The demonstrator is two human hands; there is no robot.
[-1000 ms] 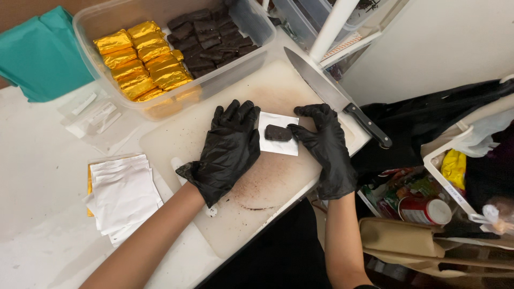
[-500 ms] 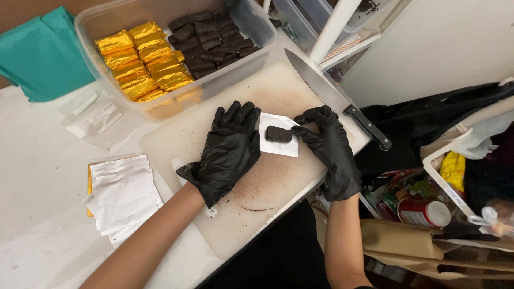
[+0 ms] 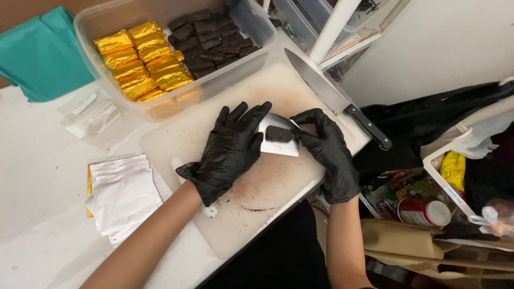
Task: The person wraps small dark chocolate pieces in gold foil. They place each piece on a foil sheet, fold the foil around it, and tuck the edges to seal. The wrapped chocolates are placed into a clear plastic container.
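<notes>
The white surface [image 3: 37, 176] carried a stained cutting board [image 3: 214, 144] under both hands, with a clear tub [image 3: 107, 16] of gold-wrapped and bare dark pieces beyond them. A stack of foil sheets [image 3: 123, 192] lay outside the left wrist, a knife [image 3: 332, 96] just past the right. The wrapping step seemed in hand: the left hand [image 3: 233, 150], fingers spread, pressed flat on a foil sheet [image 3: 278, 145], while the right hand [image 3: 326, 150] pinched its edge beside the dark piece [image 3: 279, 134] lying on it. Folding called for a snug, even crease; nothing blocked it.

Lay on board [image 3: 225, 214]: wrapper sheet [image 3: 281, 150] under bar [image 3: 279, 134], knife [image 3: 334, 99] far right; tub [image 3: 176, 48] beyond, sheet stack [image 3: 123, 195] left.
</notes>
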